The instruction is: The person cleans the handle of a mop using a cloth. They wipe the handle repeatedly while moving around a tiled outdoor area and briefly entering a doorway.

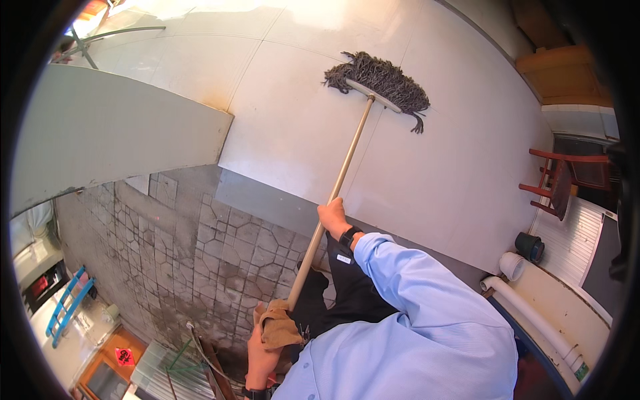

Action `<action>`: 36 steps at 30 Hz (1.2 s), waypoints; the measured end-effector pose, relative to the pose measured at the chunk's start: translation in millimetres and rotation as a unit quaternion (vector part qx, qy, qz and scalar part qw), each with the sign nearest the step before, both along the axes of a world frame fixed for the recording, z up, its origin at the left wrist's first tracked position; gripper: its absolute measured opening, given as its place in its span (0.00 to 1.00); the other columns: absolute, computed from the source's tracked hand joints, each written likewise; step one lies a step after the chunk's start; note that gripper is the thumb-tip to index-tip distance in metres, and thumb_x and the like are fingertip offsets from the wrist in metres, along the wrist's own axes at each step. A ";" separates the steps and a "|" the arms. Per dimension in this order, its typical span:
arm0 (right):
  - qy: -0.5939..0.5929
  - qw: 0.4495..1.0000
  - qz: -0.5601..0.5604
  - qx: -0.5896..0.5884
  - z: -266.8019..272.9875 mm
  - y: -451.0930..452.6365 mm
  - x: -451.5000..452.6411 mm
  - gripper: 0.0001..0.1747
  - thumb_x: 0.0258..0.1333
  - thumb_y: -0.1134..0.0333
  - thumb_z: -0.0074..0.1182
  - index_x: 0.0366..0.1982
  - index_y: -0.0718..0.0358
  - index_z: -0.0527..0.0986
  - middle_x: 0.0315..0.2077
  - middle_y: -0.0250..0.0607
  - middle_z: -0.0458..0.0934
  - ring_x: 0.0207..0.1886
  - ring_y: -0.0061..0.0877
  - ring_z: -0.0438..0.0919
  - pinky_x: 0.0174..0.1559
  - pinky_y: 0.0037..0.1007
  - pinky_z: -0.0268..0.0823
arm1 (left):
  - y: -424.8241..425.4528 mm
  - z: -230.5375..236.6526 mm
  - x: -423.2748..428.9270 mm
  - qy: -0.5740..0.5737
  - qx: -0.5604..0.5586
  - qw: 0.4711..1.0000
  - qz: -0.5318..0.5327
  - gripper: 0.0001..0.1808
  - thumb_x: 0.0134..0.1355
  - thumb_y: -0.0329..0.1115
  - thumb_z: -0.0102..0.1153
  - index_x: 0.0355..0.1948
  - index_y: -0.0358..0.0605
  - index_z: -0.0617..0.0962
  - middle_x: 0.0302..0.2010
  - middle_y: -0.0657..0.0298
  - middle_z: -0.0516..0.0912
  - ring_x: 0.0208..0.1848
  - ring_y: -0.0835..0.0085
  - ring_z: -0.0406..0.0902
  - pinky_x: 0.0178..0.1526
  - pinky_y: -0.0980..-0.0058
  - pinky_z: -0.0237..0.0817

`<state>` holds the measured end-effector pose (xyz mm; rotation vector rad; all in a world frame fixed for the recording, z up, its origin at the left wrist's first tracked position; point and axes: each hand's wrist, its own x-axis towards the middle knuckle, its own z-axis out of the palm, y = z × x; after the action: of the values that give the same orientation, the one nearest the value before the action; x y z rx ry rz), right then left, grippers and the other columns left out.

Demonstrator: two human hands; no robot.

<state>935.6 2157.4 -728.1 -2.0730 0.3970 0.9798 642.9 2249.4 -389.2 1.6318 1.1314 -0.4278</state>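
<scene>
A mop with a head of dark grey strands (pixel 387 82) lies on the pale tiled floor (pixel 280 130), its long wooden handle (pixel 350 155) slanting down towards me. Around the middle of the handle, my right hand (pixel 332 217) is closed. My left hand (pixel 265 345) is at the lower end of the handle, with a brown cloth (pixel 281 327) there. The cloth partly hides the handle's end and the fingers. A black band is on each wrist.
Below the pale floor's step edge lies grey patterned paving (pixel 240 250). A broad pale panel (pixel 115 130) stands at left. Towards the right are a red wooden chair (pixel 555 185), flowerpots (pixel 512 265) and a white pipe (pixel 535 315). A blue ladder-like frame (pixel 69 306) is at lower left.
</scene>
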 end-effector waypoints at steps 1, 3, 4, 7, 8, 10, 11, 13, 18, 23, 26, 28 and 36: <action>0.014 0.999 0.037 0.000 19.2 5.7 -29.6 0.29 0.61 0.66 0.59 0.54 0.80 0.62 0.47 0.79 0.81 0.52 0.66 0.85 0.58 0.53 0.77 | -0.6 20.1 -22.2 0.025 -0.002 1.000 0.003 0.31 0.62 0.33 0.76 0.65 0.42 0.80 0.56 0.53 0.90 0.58 0.63 0.90 0.60 0.66 0.77; 0.109 0.990 0.093 -0.005 62.9 13.5 -83.1 0.32 0.61 0.64 0.60 0.56 0.77 0.59 0.49 0.80 0.81 0.57 0.67 0.83 0.62 0.54 0.75 | -2.9 60.1 -59.3 0.113 -0.010 0.993 -0.009 0.29 0.62 0.33 0.76 0.64 0.39 0.81 0.55 0.54 0.91 0.56 0.63 0.89 0.60 0.66 0.77; 0.131 0.985 0.111 0.012 84.3 17.7 -105.8 0.33 0.62 0.63 0.60 0.57 0.77 0.59 0.50 0.80 0.80 0.58 0.66 0.82 0.64 0.54 0.74 | -4.0 71.6 -69.4 0.094 0.001 0.996 -0.011 0.29 0.62 0.32 0.75 0.63 0.39 0.81 0.54 0.54 0.91 0.56 0.63 0.89 0.60 0.66 0.77; 0.186 0.968 0.164 0.034 126.4 26.2 -134.9 0.31 0.61 0.63 0.60 0.54 0.77 0.60 0.49 0.80 0.81 0.58 0.66 0.83 0.64 0.53 0.74 | -4.2 81.2 -68.8 0.131 0.005 0.991 0.030 0.28 0.63 0.31 0.74 0.63 0.38 0.81 0.54 0.53 0.91 0.55 0.63 0.89 0.59 0.65 0.77; 0.188 0.970 0.148 0.051 130.0 29.8 -131.1 0.30 0.61 0.63 0.60 0.53 0.77 0.61 0.49 0.80 0.81 0.58 0.66 0.83 0.64 0.53 0.74 | -3.2 79.2 -60.9 0.133 0.007 0.990 0.043 0.27 0.63 0.31 0.74 0.62 0.37 0.81 0.54 0.53 0.91 0.55 0.63 0.89 0.59 0.65 0.77; 0.170 0.975 0.137 0.049 126.3 40.1 -110.4 0.29 0.60 0.64 0.60 0.52 0.77 0.62 0.48 0.80 0.81 0.58 0.65 0.83 0.64 0.53 0.75 | -2.0 84.6 -41.7 0.129 0.014 0.989 0.064 0.27 0.63 0.30 0.73 0.62 0.37 0.81 0.54 0.53 0.90 0.55 0.63 0.89 0.59 0.65 0.77; 0.151 0.978 0.134 0.043 119.3 48.2 -94.0 0.28 0.60 0.64 0.60 0.52 0.77 0.62 0.48 0.80 0.81 0.57 0.66 0.83 0.63 0.53 0.75 | 0.2 84.8 -29.3 0.125 0.018 0.990 0.069 0.26 0.63 0.30 0.73 0.62 0.36 0.81 0.54 0.53 0.90 0.55 0.63 0.89 0.59 0.65 0.77; 0.112 0.986 0.124 0.016 100.6 63.0 -53.5 0.27 0.58 0.65 0.61 0.50 0.76 0.64 0.47 0.77 0.81 0.55 0.64 0.84 0.60 0.52 0.77 | 6.4 82.2 -1.3 0.107 0.026 0.991 0.080 0.25 0.64 0.29 0.72 0.61 0.36 0.81 0.53 0.53 0.90 0.55 0.63 0.89 0.58 0.65 0.77; 0.094 0.989 0.113 0.016 52.5 111.8 110.1 0.29 0.60 0.69 0.57 0.56 0.84 0.65 0.50 0.79 0.83 0.57 0.63 0.85 0.61 0.49 0.78 | 51.1 56.9 110.2 0.027 -0.014 0.995 0.099 0.25 0.64 0.28 0.72 0.61 0.36 0.81 0.54 0.54 0.90 0.55 0.64 0.88 0.59 0.65 0.77; 0.130 0.987 0.076 0.054 41.7 164.3 232.2 0.31 0.63 0.71 0.54 0.56 0.90 0.58 0.42 0.75 0.84 0.44 0.57 0.90 0.45 0.47 0.85 | 132.4 58.7 202.7 -0.052 -0.080 0.991 0.089 0.24 0.65 0.28 0.73 0.61 0.37 0.81 0.55 0.58 0.90 0.56 0.68 0.88 0.60 0.68 0.77; 0.100 0.977 0.188 -0.004 50.1 186.3 251.0 0.26 0.60 0.72 0.57 0.53 0.85 0.66 0.40 0.67 0.84 0.37 0.50 0.89 0.32 0.46 0.80 | 160.8 77.1 228.4 -0.105 -0.144 0.972 0.152 0.23 0.66 0.29 0.75 0.60 0.36 0.82 0.55 0.59 0.90 0.55 0.70 0.88 0.60 0.69 0.77; 0.074 0.986 0.151 -0.012 56.4 191.7 249.0 0.21 0.63 0.72 0.56 0.49 0.87 0.70 0.39 0.69 0.84 0.39 0.51 0.90 0.39 0.44 0.82 | 165.8 84.3 240.3 -0.078 -0.118 0.980 0.138 0.23 0.66 0.29 0.75 0.60 0.36 0.82 0.55 0.60 0.90 0.55 0.70 0.87 0.61 0.69 0.76; 0.097 0.986 0.127 -0.043 57.0 198.3 300.6 0.31 0.61 0.70 0.58 0.54 0.90 0.62 0.42 0.76 0.85 0.46 0.58 0.90 0.49 0.45 0.84 | 172.6 107.2 306.0 -0.053 -0.107 0.986 0.115 0.26 0.65 0.25 0.72 0.63 0.38 0.81 0.57 0.60 0.89 0.57 0.69 0.87 0.62 0.67 0.76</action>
<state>1236.2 2355.7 -671.1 -2.1487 0.2823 1.3443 948.9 2422.0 -282.1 1.3063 1.1369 -0.2978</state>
